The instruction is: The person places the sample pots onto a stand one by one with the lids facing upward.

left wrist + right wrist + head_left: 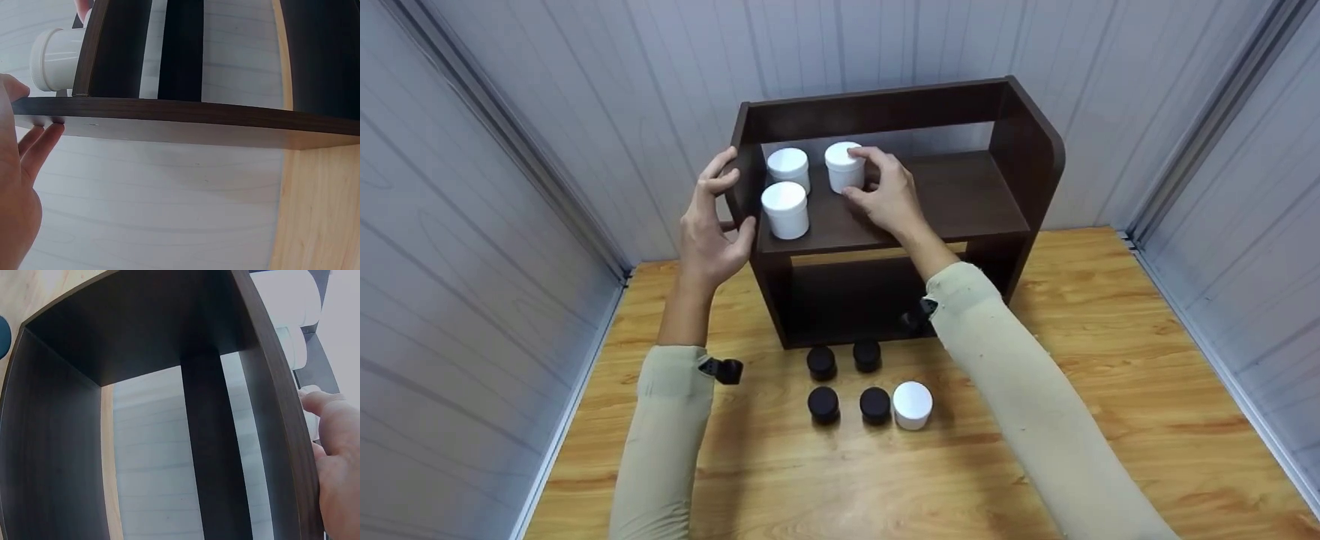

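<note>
My right hand [889, 196] pinches a white lidded jar [841, 166] between thumb and fingers, over the top board of a dark brown shelf [952, 196]. Left of it stand two more white jars, one at the back [788, 166] and one in front [786, 214]. At the shelf's left side panel, my left hand [711, 232] has its thumb by the front edge. In the left wrist view, fingers [45, 143] touch the panel's outer face and the thumb lies across its edge. The right wrist view shows the held jar mostly hidden behind the hand [340, 455].
On the wooden floor before the shelf stand several small black jars [823, 403] and another white jar [913, 405], which is beside the front right black one. The shelf's lower compartment [847, 300] opens forward. Pale panel walls [510, 187] enclose the space.
</note>
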The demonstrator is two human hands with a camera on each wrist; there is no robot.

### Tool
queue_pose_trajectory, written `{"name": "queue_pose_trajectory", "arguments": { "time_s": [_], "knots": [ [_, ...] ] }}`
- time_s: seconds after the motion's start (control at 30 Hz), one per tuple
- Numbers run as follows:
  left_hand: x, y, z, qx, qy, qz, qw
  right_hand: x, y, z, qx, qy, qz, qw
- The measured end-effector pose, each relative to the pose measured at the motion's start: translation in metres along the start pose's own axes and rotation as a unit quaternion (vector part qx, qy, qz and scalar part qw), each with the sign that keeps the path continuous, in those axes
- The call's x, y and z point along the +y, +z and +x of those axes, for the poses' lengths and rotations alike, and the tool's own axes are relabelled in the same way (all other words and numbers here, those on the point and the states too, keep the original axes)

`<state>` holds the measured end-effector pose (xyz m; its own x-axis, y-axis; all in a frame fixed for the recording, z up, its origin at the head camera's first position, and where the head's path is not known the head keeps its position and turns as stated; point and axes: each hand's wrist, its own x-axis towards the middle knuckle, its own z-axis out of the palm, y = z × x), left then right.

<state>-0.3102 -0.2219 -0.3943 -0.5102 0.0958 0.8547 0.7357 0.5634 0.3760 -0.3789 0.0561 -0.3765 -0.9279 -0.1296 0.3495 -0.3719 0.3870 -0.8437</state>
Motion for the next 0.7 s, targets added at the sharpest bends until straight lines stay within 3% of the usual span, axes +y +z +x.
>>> {"name": "queue_pose_trajectory", "arguments": {
  "time_s": [0.33, 0.7],
  "knots": [
    [-0.002, 0.004, -0.001, 0.005, 0.008, -0.022, 0.9997, -0.001, -0.012, -0.009, -0.006, -0.011, 0.021, 1.0],
    [-0.004, 0.0, -0.001, 0.006, 0.003, -0.008, 0.9999, -0.007, -0.025, -0.022, -0.019, -0.033, 0.038, 0.999]
  ]
}}
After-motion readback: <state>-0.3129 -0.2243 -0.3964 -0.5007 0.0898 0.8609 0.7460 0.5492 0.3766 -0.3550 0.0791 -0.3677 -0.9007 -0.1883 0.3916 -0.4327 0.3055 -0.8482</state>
